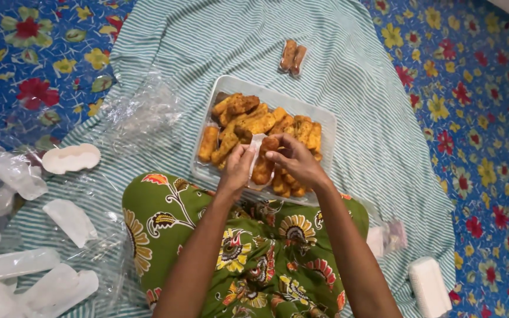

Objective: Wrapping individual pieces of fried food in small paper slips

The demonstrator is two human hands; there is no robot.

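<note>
A clear plastic tub (325, 121) full of golden fried rolls (248, 121) rests on a striped cloth in front of my lap. Over its near edge my left hand (238, 168) and my right hand (293, 160) together hold a small clear plastic wrapper (256, 147). A fried roll (264, 165) sits in or just behind that wrapper, under my fingers. Two wrapped rolls (293, 57) lie on the cloth beyond the tub.
Several empty clear plastic sleeves (25, 271) and a white tray piece (72, 158) lie at the left. A crumpled clear bag (139, 115) sits left of the tub. A white block (430, 287) and a small clear packet (387, 237) lie at right. Flowered blue fabric (472, 118) surrounds the cloth.
</note>
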